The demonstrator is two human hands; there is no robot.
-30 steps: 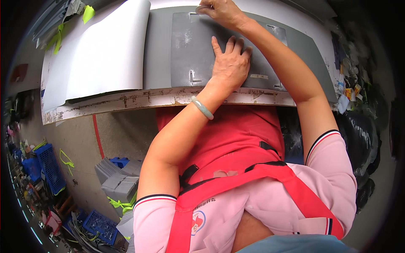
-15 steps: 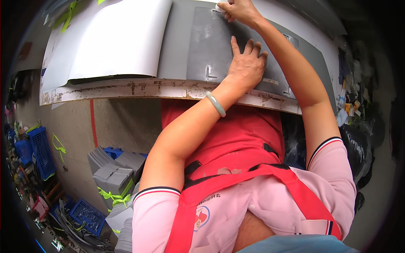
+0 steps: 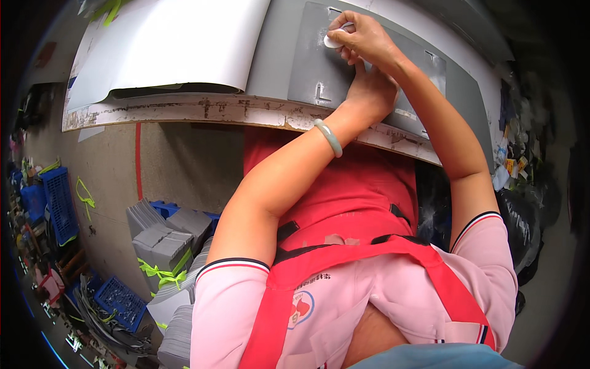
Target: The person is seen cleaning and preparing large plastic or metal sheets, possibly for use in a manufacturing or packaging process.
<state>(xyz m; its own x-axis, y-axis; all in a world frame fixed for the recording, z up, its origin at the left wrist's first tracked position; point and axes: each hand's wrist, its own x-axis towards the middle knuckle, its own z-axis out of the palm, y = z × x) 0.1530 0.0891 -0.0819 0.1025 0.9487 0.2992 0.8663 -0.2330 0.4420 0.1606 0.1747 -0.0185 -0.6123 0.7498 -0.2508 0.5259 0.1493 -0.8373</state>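
My right hand [image 3: 362,40] pinches a small white disc, like a piece of chalk [image 3: 334,40], against a dark grey template sheet [image 3: 307,61]. Small L-shaped slots with white powdery marks show near the template's corners, and a pale smear lies by the disc. My left hand [image 3: 375,95] rests flat on the template, nearer to me than the right; the right hand and forearm partly cover its fingers. A pale green bangle [image 3: 328,138] circles my left wrist. Beneath the template lies a larger grey sheet [image 3: 265,55].
A large white sheet [image 3: 178,43] curls over the left part of the worn-edged table [image 3: 227,111]. Below at left stand bundled grey pieces [image 3: 163,243] with neon ties and blue crates [image 3: 59,203]. A black plastic bag [image 3: 519,227] sits at right.
My right hand has come toward me with the white disc, from the template's far edge to just inside its far left corner area. My left hand remains on the template. The view has shifted slightly.
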